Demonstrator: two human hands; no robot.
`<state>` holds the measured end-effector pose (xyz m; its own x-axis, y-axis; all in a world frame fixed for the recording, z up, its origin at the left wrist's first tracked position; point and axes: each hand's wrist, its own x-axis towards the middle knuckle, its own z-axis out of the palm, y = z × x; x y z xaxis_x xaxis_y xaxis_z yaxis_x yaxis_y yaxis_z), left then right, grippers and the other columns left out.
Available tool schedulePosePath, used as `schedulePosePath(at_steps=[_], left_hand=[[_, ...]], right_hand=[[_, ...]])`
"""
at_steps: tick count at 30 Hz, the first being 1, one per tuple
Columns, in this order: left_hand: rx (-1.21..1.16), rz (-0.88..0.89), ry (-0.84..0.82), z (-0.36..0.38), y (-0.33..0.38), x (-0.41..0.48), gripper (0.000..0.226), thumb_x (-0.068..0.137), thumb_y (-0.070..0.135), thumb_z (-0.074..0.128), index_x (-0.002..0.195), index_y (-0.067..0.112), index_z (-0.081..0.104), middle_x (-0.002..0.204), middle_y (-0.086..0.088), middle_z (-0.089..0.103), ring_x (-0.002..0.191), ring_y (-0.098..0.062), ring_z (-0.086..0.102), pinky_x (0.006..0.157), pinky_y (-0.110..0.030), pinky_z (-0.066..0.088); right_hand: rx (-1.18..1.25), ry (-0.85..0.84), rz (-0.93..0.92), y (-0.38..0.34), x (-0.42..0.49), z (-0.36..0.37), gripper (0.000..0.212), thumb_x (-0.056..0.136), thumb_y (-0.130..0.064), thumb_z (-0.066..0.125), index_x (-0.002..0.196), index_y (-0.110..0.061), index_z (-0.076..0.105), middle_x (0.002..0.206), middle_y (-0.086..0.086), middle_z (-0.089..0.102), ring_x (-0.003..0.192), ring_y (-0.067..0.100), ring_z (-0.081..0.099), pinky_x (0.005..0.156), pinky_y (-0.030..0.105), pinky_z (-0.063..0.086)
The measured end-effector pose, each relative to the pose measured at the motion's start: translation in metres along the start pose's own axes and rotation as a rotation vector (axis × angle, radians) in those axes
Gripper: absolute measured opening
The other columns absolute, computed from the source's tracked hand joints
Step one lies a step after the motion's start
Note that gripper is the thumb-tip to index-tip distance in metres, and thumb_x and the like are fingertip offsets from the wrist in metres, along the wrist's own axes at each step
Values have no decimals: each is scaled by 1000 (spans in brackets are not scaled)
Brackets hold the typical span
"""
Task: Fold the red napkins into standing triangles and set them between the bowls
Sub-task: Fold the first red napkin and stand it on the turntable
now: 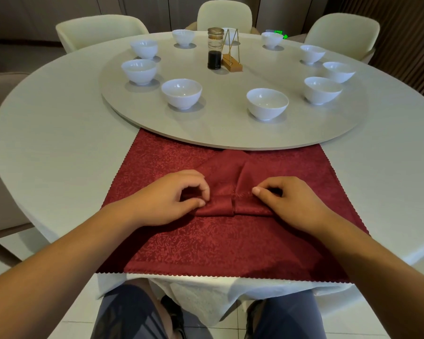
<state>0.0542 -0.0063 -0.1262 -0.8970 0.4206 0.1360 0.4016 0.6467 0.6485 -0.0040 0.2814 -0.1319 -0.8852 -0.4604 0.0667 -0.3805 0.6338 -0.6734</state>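
In the lower middle of the frame, my left hand (175, 198) and right hand (283, 200) pinch the folded red damask cloth napkin (227, 184); it is soft, light, a little slippery, so I hold the rolled hem.

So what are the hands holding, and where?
The left hand and right hand pinch the folded red napkin along its turned-up near edge.

Dark red napkin (230, 243) with mottled tone-on-tone pattern; beyond the napkin, white bowls (181, 94) on pale grey turntable (230, 130); cream tablecloth (59, 148) beneath.
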Motion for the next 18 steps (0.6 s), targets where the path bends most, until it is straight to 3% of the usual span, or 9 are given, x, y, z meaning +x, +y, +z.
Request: schedulePosePath(at_steps=[2, 4, 5, 7, 9, 12, 15, 18], left_hand=[[-21, -50, -113, -8, 1, -4, 41, 88, 15, 79, 122, 34, 69, 123, 18, 60, 125, 3, 51, 107, -11, 33], [-12, -132, -201, -16, 0, -6, 55, 84, 20, 83, 129, 47, 64, 131, 28, 51, 128, 18, 39, 106, -2, 21], [0, -163, -219, -18, -1, -5, 56, 83, 22, 85, 125, 52, 65, 129, 31, 50, 128, 21, 37, 108, -4, 20], [-19, -170, -191, -17, -3, -1, 46, 80, 22, 87, 114, 48, 72, 115, 30, 59, 120, 11, 51, 107, -14, 31], [-78, -152, -129, -15, -1, 4, 32, 78, 17, 88, 100, 37, 77, 99, 21, 69, 98, -5, 64, 92, -24, 45], [-173, -146, -27, -11, -3, 8, 26, 79, 13, 87, 91, 29, 70, 89, 9, 72, 80, -12, 65, 81, -36, 49], [-330, -158, 29, -5, -10, 9, 32, 86, 9, 78, 87, 27, 53, 79, 3, 65, 71, -11, 55, 70, -34, 44], [-291, -144, 84, -1, -12, 12, 24, 91, 4, 71, 88, 27, 63, 85, 9, 69, 78, -6, 61, 77, -28, 47]], right_hand=[[19, -23, -7, -1, -2, -1, 11, 89, -44, 69, 89, -35, 76, 92, -25, 72, 92, -6, 66, 92, 28, 51], [12, -31, -12, -1, -2, -1, 11, 85, -47, 72, 88, -36, 76, 93, -25, 72, 94, -5, 65, 94, 31, 51], [7, -31, -10, -1, -2, -1, 12, 84, -48, 72, 88, -37, 76, 93, -26, 72, 95, -5, 65, 95, 33, 51], [3, -33, -8, 0, -2, -1, 13, 82, -49, 73, 88, -37, 75, 94, -26, 72, 95, -5, 65, 96, 34, 51], [-8, -30, -10, 0, -2, -1, 14, 81, -50, 73, 89, -37, 74, 94, -25, 71, 95, -5, 65, 95, 35, 51], [-30, -22, -12, 0, -2, 0, 17, 79, -51, 73, 89, -37, 73, 95, -23, 71, 95, -4, 64, 95, 36, 51], [-39, -18, -14, 1, -2, 0, 21, 78, -54, 71, 89, -37, 72, 96, -23, 70, 95, -4, 63, 94, 35, 51], [-56, -18, -16, 2, -1, 1, 21, 79, -54, 71, 90, -36, 71, 97, -22, 70, 96, -4, 63, 94, 35, 51]])
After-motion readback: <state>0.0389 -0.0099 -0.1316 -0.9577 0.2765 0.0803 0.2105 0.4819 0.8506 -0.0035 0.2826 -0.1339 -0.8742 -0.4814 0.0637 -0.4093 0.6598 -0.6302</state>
